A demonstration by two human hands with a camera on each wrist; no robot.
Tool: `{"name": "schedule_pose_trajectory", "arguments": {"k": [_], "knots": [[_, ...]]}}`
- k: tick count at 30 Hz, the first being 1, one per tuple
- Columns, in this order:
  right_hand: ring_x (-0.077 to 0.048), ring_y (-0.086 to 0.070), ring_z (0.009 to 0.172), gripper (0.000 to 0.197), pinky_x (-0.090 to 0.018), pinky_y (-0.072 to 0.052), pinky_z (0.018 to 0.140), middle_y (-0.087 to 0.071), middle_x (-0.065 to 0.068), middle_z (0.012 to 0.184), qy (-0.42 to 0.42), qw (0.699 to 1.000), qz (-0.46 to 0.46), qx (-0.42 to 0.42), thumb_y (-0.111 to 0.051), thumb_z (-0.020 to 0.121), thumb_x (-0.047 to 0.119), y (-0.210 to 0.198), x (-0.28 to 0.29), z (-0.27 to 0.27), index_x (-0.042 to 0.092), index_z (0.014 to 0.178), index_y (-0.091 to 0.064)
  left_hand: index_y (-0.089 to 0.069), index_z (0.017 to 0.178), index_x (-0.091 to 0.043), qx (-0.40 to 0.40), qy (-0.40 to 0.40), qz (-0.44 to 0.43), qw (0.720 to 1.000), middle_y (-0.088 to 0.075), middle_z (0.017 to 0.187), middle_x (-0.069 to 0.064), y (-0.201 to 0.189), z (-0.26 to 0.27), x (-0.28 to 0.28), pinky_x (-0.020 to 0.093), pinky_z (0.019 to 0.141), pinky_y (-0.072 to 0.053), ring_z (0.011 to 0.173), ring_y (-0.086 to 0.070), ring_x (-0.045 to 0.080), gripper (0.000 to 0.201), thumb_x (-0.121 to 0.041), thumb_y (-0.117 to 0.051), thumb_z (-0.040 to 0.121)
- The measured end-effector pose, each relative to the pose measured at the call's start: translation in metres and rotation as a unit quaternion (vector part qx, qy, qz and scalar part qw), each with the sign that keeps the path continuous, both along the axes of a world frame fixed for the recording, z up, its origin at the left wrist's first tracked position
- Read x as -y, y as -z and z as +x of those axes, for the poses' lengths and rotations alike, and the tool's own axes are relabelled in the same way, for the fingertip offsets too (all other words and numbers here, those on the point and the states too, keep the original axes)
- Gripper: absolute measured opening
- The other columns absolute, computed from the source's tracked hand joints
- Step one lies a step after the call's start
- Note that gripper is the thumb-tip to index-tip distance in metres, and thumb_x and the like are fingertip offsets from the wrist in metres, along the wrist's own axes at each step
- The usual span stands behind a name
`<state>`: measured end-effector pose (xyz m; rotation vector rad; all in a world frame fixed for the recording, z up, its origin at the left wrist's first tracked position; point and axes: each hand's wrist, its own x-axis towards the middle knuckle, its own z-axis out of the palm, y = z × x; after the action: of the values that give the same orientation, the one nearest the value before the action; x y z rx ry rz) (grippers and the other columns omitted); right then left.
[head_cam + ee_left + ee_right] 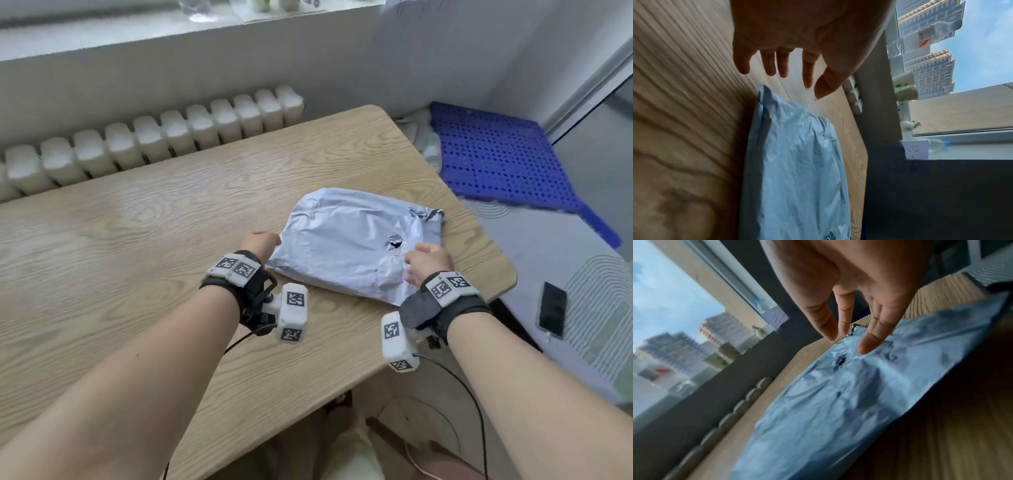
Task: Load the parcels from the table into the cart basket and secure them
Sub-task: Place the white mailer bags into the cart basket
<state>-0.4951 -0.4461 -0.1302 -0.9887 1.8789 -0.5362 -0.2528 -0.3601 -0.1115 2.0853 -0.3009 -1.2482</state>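
Grey-blue crinkled plastic mailer parcel (pixel 356 240) is lying flat on the light wood-grain worktop (pixel 137 240), close to its right edge and near corner, with bare wood stretching wide to the left. I am reading no label on it; a small dark tear is showing near its middle. My left hand (pixel 260 244) is hovering at its left edge, fingers relaxed. My right hand (pixel 430 262) is resting straight fingers on top, gripping nothing.

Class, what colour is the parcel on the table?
Pale grey-blue parcel, clearest in the head view.
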Motion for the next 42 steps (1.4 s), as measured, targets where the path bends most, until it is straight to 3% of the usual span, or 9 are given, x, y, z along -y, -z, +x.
{"name": "schedule_pose_trajectory", "arguments": {"k": [5,14,18,21,23,27,32,37,42], "knots": [[-0.027,-0.059,0.072,0.068,-0.037,-0.050,0.065,-0.061,-0.013,0.101,0.019,0.999,0.026,-0.026,-0.059,0.051,0.015,0.050,0.054,-0.049,0.020,0.119,-0.051,-0.054,0.126,0.001,0.015,-0.060,0.025,0.998,-0.055,0.129,0.016,0.019,-0.027,0.028,0.032,0.089,-0.043,0.118,-0.052,0.031,0.038,-0.007,-0.058,0.088],[-0.015,-0.045,0.044,0.034,-0.024,-0.036,0.044,-0.053,-0.006,0.055,-0.133,0.981,0.136,-0.023,-0.077,0.070,0.036,0.011,0.085,-0.046,0.008,0.075,-0.060,-0.063,0.107,-0.020,0.080,-0.089,0.049,0.992,-0.055,0.124,0.006,0.025,-0.040,0.046,0.039,0.100,-0.041,0.116,-0.050,0.029,0.039,-0.028,-0.065,0.069],[-0.016,-0.040,0.040,0.056,-0.028,-0.033,0.046,-0.048,-0.002,0.043,-0.196,0.969,0.146,0.035,-0.079,0.036,0.056,0.006,0.098,-0.015,0.016,0.071,-0.062,-0.064,0.107,-0.035,0.135,-0.094,0.059,0.985,-0.055,0.129,0.002,0.039,-0.021,0.034,0.044,0.107,-0.036,0.123,-0.046,0.025,0.060,-0.035,-0.055,0.047],[-0.013,-0.035,0.034,0.055,-0.024,-0.029,0.041,-0.043,0.001,0.040,-0.233,0.957,0.145,0.098,-0.074,0.024,0.053,-0.004,0.100,0.022,0.020,0.062,-0.053,-0.067,0.101,-0.025,0.121,-0.056,-0.004,0.991,-0.062,0.122,0.004,-0.003,-0.028,0.024,0.025,0.085,-0.046,0.094,-0.056,0.015,0.045,-0.013,-0.052,0.060],[-0.011,-0.035,0.033,0.047,-0.023,-0.028,0.041,-0.043,0.004,0.037,-0.254,0.946,0.141,0.139,-0.073,0.030,0.050,-0.024,0.095,0.050,0.021,0.059,-0.052,-0.069,0.106,-0.011,0.128,-0.004,-0.030,0.991,-0.061,0.126,0.008,-0.015,-0.024,0.018,0.020,0.065,-0.043,0.081,-0.055,0.016,0.048,0.012,-0.040,0.075],[-0.010,-0.031,0.028,0.029,-0.022,-0.026,0.041,-0.039,0.005,0.031,-0.259,0.934,0.119,0.217,-0.068,0.072,0.034,-0.068,0.081,0.099,0.018,0.059,-0.047,-0.066,0.113,-0.018,0.157,0.011,-0.026,0.987,-0.050,0.139,0.008,-0.034,-0.003,-0.005,0.028,0.087,-0.044,0.124,-0.049,0.027,0.063,0.020,-0.029,0.078],[-0.006,-0.025,0.023,0.032,-0.011,-0.021,0.032,-0.040,0.004,0.033,-0.294,0.898,0.115,0.308,-0.050,0.090,0.017,-0.117,0.061,0.153,0.015,0.059,-0.041,-0.050,0.135,-0.023,0.113,0.051,-0.058,0.991,-0.054,0.128,0.000,-0.066,0.017,-0.040,0.030,0.101,-0.044,0.114,-0.054,0.017,0.078,-0.001,-0.077,0.065],[-0.008,-0.033,0.017,0.015,-0.008,-0.026,0.029,-0.056,-0.008,0.081,-0.316,0.896,0.081,0.300,-0.047,0.094,0.018,-0.165,0.020,0.200,0.012,0.081,-0.052,-0.062,0.103,-0.017,0.152,-0.031,-0.165,0.974,-0.066,0.099,0.003,-0.087,0.036,-0.072,0.019,0.078,-0.051,0.093,-0.061,0.017,0.027,-0.003,-0.068,0.081],[-0.008,-0.032,0.023,0.032,-0.010,-0.031,0.037,-0.060,0.001,0.043,-0.344,0.877,0.086,0.325,-0.045,0.094,0.041,-0.185,-0.016,0.230,0.015,0.081,-0.058,-0.058,0.080,-0.018,0.160,-0.158,-0.243,0.944,-0.063,0.083,0.005,-0.105,0.066,-0.107,0.033,0.075,-0.049,0.081,-0.058,0.019,0.010,-0.012,-0.063,0.085]]}}
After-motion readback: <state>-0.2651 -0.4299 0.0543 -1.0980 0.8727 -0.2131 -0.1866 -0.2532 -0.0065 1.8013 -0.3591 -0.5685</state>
